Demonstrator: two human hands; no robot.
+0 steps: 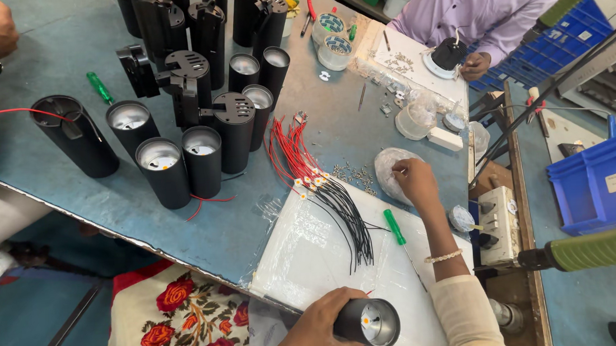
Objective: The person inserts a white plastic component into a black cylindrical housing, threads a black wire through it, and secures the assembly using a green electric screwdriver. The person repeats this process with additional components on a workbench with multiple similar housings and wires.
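**Lamp housing held at a blue metal bench while screws are picked from a bag**

The left hand (318, 327) is wrapped around a black cylindrical lamp housing (369, 322), matt on the outside, lying on its side at the near edge of the bench with its open mouth turned rightward; a pale reflector and a small yellow chip show inside. The right hand (415, 181), its wrist ringed by a beaded bracelet, reaches forward with its fingertips pinched together on a clear plastic bag (390, 170), crumpled and roughly round; whether they grip anything inside cannot be told. Small bright screws (354, 174) lie scattered just left of the bag. A green-handled screwdriver (394, 227) rests on a white plastic sheet (311, 255) near the right forearm. A bundle of thin red and black wires (315, 183), tipped with small white-and-yellow discs, fans across the sheet's far edge. More black housings (184, 150) stand upright in a cluster on the painted, scuffed blue bench (58, 52), several showing silvery interiors. Across the bench, another person's hand (476, 66) rests beside a black fitting on a white ring (444, 58).
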